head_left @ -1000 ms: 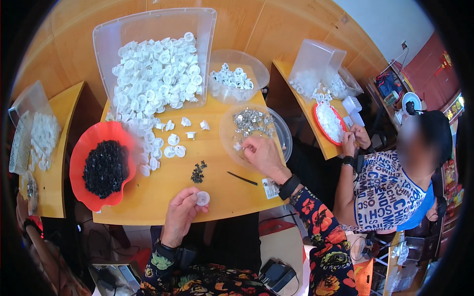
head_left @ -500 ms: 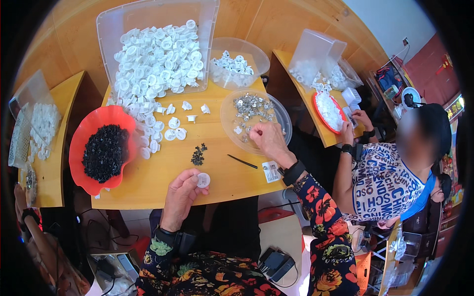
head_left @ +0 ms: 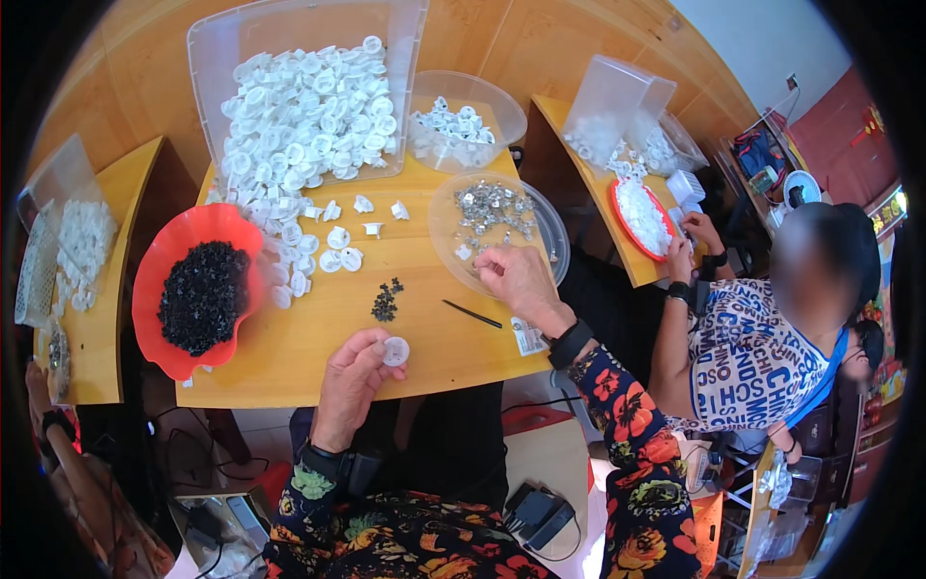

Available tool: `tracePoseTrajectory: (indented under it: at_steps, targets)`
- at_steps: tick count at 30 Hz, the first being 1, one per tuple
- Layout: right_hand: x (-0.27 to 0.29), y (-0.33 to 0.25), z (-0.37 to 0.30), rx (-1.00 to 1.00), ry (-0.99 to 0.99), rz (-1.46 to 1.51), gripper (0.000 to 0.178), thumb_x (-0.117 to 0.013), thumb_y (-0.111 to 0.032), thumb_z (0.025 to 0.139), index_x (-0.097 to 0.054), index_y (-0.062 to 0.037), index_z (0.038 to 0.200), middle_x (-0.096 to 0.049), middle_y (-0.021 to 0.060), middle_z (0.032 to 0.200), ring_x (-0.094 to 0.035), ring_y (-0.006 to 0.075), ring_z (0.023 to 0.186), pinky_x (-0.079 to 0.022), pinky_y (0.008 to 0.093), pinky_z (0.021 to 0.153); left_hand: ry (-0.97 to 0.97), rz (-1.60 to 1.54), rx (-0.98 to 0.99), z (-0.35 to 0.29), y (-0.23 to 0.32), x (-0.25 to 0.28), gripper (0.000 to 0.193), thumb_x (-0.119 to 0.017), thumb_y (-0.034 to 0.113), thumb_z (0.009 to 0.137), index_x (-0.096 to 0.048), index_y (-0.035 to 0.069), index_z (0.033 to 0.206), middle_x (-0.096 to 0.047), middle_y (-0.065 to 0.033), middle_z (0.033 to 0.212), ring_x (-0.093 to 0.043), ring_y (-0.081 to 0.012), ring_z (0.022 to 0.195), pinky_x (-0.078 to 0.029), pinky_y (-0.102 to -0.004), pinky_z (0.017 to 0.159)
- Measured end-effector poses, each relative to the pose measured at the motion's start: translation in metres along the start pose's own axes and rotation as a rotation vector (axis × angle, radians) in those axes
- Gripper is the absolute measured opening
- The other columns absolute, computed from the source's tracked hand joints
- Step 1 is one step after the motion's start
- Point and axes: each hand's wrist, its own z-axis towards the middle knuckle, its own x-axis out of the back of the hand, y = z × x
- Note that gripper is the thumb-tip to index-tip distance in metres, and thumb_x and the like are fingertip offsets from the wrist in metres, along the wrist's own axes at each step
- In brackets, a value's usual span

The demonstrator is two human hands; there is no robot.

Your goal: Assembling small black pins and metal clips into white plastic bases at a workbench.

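Observation:
Above the near table edge, my left hand point(head_left: 347, 386) pinches a round white plastic cap point(head_left: 395, 351) between thumb and fingers. My right hand point(head_left: 526, 288) is at the near rim of a clear round bowl point(head_left: 442, 253) with small silvery metal pieces point(head_left: 494, 207) in it. Its thumb and forefinger are pressed together; anything between them is too small to make out. Between the hands lie a little pile of small black parts point(head_left: 384, 307) and a thin black stick-like tool point(head_left: 473, 314).
A red bowl point(head_left: 159, 352) of black parts stands at left. White caps point(head_left: 309, 125) fill a tipped clear bin point(head_left: 410, 48) and spill forward. Another clear bowl point(head_left: 521, 121) holds more. A co-worker point(head_left: 752, 338) sits at right by a red plate point(head_left: 622, 224); another person's arm point(head_left: 68, 454) shows at left.
My right hand has shifted slightly left, its fingertips moving toward the bowl's near left rim. My left hand still holds the cap in nearly the same place.

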Motion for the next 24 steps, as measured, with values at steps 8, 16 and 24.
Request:
tracePoseTrajectory:
  at_steps: [8, 16, 24]
  targets:
    - [0.0, -0.01, -0.001, -0.045, 0.039, 0.053, 0.008, -0.06, -0.004, 0.073, -0.065, -0.0032, 0.079, -0.065, 0.0134, 0.074, -0.063, 0.0263, 0.065, -0.05, 0.0337, 0.062, -0.005, -0.007, 0.007, -0.001, 0.001, 0.0, 0.019, -0.052, 0.017, 0.095, -0.056, 0.0, 0.103, -0.061, -0.0082, 0.09, -0.06, -0.0151, 0.079, -0.049, -0.0274, 0.072]
    - [-0.008, -0.063, -0.02, -0.249, -0.183, 0.722, 0.01, -0.062, -0.005, 0.08, -0.065, 0.0006, 0.088, -0.065, 0.0012, 0.075, -0.059, 0.0049, 0.069, -0.048, 0.0212, 0.064, 0.046, -0.082, -0.016, -0.001, -0.006, 0.005, 0.022, -0.052, 0.017, 0.096, -0.055, 0.0, 0.109, -0.062, -0.0095, 0.093, -0.059, -0.0173, 0.08, -0.048, -0.0294, 0.07]
    - [-0.015, -0.119, -0.04, 0.023, -0.171, 0.568, 0.007, -0.063, -0.004, 0.083, -0.063, 0.0012, 0.087, -0.066, 0.0087, 0.077, -0.063, 0.0127, 0.067, -0.05, 0.0258, 0.064, 0.063, -0.112, 0.009, -0.005, -0.001, 0.003, 0.024, -0.05, 0.019, 0.097, -0.055, 0.0, 0.11, -0.061, -0.0086, 0.094, -0.059, -0.0157, 0.082, -0.048, -0.0282, 0.069]
